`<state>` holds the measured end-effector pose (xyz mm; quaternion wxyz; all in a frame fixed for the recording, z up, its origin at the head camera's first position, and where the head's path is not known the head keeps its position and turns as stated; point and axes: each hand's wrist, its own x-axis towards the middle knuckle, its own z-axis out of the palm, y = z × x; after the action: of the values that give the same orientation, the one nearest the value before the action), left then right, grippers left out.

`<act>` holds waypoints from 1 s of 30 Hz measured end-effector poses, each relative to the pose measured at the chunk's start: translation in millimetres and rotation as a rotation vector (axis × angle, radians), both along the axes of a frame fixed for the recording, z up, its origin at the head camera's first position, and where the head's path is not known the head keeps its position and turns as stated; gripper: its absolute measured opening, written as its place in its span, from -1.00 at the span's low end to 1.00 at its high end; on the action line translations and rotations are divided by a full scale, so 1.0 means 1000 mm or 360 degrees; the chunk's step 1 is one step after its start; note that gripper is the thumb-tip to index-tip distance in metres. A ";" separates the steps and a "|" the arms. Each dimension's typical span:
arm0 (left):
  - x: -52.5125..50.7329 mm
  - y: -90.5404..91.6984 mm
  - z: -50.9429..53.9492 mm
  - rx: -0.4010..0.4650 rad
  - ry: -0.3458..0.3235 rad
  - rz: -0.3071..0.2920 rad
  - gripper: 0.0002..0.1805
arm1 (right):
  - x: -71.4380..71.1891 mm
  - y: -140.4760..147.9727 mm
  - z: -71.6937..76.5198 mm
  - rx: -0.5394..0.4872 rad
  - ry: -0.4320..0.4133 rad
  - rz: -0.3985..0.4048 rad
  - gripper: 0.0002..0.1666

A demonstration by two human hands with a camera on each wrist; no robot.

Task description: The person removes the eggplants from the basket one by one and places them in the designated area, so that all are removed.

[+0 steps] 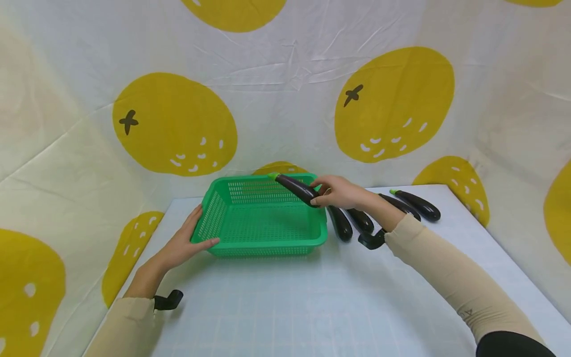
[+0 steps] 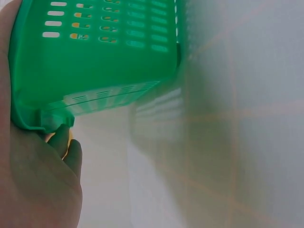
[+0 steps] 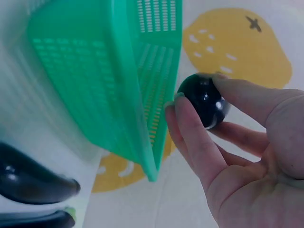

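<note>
A green plastic basket with slotted walls sits on the table. My left hand holds its left side near the front corner, thumb at the front rim and fingers along the side. Over the basket's right part, my right hand pinches a dark purple eggplant by its thick end, between thumb and fingertips. The eggplant's green stem end points left and away. In the right wrist view, the rounded end of that eggplant shows between the fingers, beside the basket rim.
Just right of the basket lie two eggplants, partly under the right hand and forearm. More eggplants lie farther right, one partly behind the forearm. A white cloth covers the table. Fruit-printed fabric hangs behind it.
</note>
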<state>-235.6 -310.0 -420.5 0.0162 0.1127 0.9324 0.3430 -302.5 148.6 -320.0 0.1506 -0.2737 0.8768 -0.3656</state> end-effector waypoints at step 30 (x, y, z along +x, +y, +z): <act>0.002 0.001 0.004 -0.0029 -0.0012 0.0000 0.22 | 0.024 0.085 -0.028 0.0171 0.0050 -0.0127 -0.38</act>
<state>-233.8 -309.1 -416.4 0.0207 0.1112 0.9354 0.3349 -278.2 233.5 -347.9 0.1366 -0.2356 0.9076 -0.3194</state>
